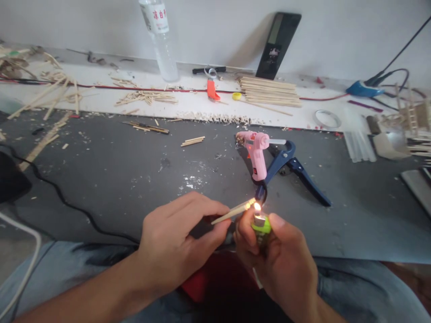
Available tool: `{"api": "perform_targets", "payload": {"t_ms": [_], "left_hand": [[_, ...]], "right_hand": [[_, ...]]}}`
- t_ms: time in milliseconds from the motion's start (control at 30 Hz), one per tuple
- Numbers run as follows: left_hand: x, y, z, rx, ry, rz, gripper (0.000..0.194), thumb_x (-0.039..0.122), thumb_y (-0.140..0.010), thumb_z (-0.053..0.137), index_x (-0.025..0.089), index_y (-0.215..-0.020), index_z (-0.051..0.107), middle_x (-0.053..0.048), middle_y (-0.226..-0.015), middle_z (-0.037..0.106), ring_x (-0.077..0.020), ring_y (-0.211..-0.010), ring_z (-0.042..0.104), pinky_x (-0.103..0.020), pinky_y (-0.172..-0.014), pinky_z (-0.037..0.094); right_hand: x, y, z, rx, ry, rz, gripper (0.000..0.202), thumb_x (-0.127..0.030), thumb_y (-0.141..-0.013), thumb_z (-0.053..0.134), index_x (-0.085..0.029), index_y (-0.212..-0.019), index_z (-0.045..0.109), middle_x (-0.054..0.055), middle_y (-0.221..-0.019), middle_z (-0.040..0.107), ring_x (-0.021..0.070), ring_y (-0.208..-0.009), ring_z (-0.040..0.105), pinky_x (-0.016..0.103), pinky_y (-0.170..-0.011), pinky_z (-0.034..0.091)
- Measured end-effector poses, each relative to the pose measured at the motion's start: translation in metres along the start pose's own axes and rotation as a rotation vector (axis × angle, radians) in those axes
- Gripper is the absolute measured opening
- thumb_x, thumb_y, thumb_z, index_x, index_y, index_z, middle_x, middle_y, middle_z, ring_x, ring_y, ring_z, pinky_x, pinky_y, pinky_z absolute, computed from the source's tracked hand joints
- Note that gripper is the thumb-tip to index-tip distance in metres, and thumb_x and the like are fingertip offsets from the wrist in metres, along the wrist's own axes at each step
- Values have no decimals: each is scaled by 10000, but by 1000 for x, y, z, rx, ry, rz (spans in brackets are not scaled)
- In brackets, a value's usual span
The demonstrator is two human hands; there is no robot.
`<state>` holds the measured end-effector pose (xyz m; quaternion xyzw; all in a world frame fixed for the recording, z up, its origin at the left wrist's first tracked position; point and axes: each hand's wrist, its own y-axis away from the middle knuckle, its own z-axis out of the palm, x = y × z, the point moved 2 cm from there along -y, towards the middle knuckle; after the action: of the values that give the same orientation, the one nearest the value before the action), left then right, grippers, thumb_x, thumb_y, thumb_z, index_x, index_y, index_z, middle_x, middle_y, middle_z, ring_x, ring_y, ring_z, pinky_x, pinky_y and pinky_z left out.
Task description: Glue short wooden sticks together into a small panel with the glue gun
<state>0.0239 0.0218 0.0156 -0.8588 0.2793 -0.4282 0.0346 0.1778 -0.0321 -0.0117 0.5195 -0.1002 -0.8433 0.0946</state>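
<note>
Between the thumb and fingers of my left hand (183, 237) is a small bundle of thin wooden sticks (233, 212), pointing up and to the right. My right hand (281, 260) is wrapped round a green lighter (261, 226), thumb beside its top. A small flame (257, 207) burns above the lighter, close to the right ends of the sticks, which look bright. Whether the flame touches them I cannot tell. Just beyond the hands, a pink glue gun (257, 154) lies on the grey table (141, 175), by a blue-handled cutter (308, 181).
Short sticks (193, 141) and a craft knife (145, 127) lie beyond my left hand. Along the white ledge (193, 105) are a plastic bottle (163, 49), a stick pile (269, 92) and a leaning phone (279, 45). Clear glue sticks (358, 139) are at right; a black cable (67, 204) crosses at left.
</note>
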Motion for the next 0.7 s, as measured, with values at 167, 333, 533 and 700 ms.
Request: {"api": "perform_targets", "payload": {"t_ms": [167,333,533,700], "left_hand": [[-1,1,1,24,-29,38,41,242,-916,749,251,-879,733,44,-803,807,-127,-671,743,-202,-653,547],[0,-1,1,30,-51,65,63,222,-919,738,247,-863,728,51,-786,805,-116,-672,742,-183,-666,548],[1,0,2,13,-50,66,53,209,-923,734,243,-882,733,54,-798,805,-111,-696,749,-173,-701,557],[-2,0,1,-21,-11,15,41,224,-917,740,246,-881,739,58,-800,796,-111,-690,741,-187,-686,546]], "right_hand": [[2,-2,0,7,-6,51,509,-648,-898,465,-216,-631,428,-40,-549,300,102,-457,249,251,-433,260],[4,-1,-1,5,-26,57,504,-635,-908,491,-207,-646,447,-41,-579,317,91,-459,249,245,-438,262],[3,-1,-1,25,-20,90,516,-653,-904,490,-212,-642,437,-37,-565,322,99,-458,262,255,-443,268],[3,-1,-8,72,61,-79,562,-680,-960,443,-213,-647,447,-24,-591,318,117,-501,273,271,-463,280]]}}
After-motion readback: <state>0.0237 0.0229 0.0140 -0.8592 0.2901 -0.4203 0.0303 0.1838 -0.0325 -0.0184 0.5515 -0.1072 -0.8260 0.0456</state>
